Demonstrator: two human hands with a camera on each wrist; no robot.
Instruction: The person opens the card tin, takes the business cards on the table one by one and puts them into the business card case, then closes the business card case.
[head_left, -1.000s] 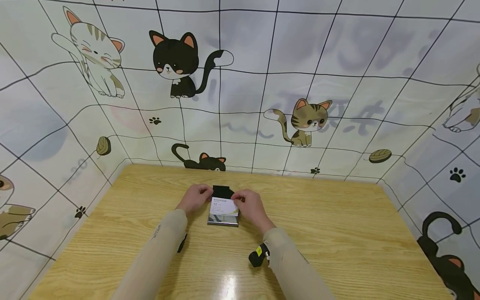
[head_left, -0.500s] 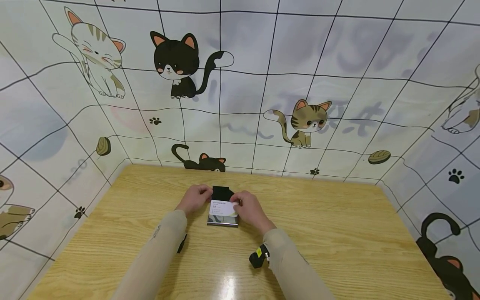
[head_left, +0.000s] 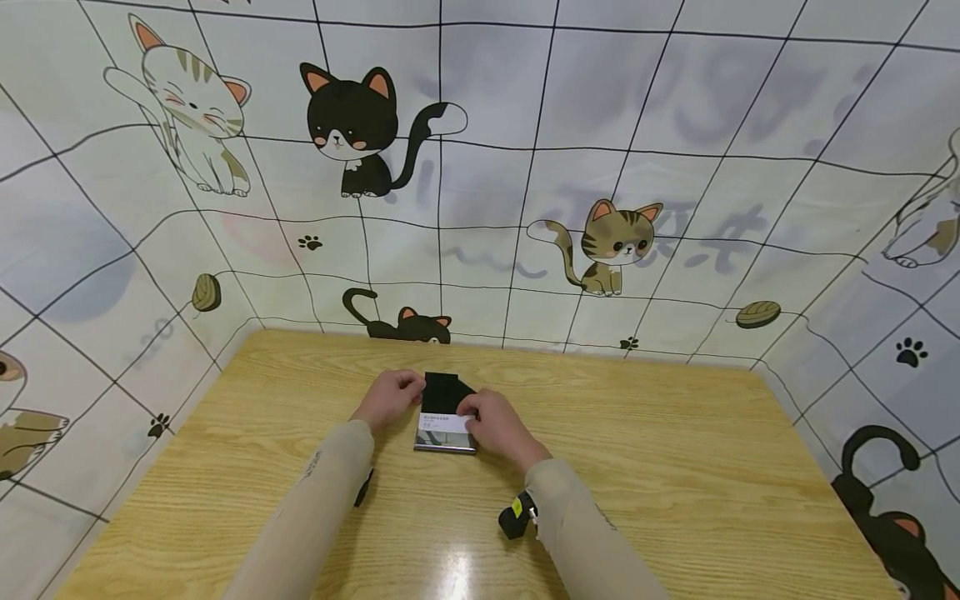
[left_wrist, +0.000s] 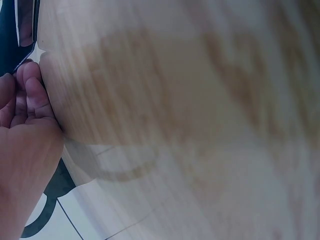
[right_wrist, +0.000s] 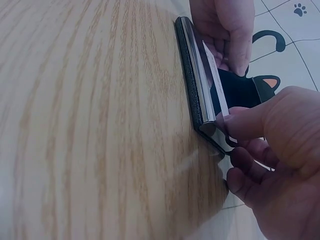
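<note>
An opened business card holder (head_left: 444, 442), black with a shiny metal face, lies near the back of the table. A white printed business card (head_left: 444, 422) lies over its metal part, its upper portion hidden under the black flap or cover. My left hand (head_left: 388, 395) pinches the upper left edge of the holder. At the right side, my right hand (head_left: 501, 423) pinches the card's edge. In the right wrist view the card (right_wrist: 217, 82) stands slightly tilted away from the metal rim (right_wrist: 200, 80), with the right thumb (right_wrist: 242, 122) against it.
The wooden table (head_left: 637, 467) extends in front and to both sides. Fabric walls (head_left: 487, 192) printed with cats and grid lines enclose its back and sides. A black wrist camera (head_left: 516, 515) hangs under the right forearm.
The card has slid down toward the metal front edge, with my right hand moving slightly down alongside it. More black shows above the card. My left hand stays in place.
</note>
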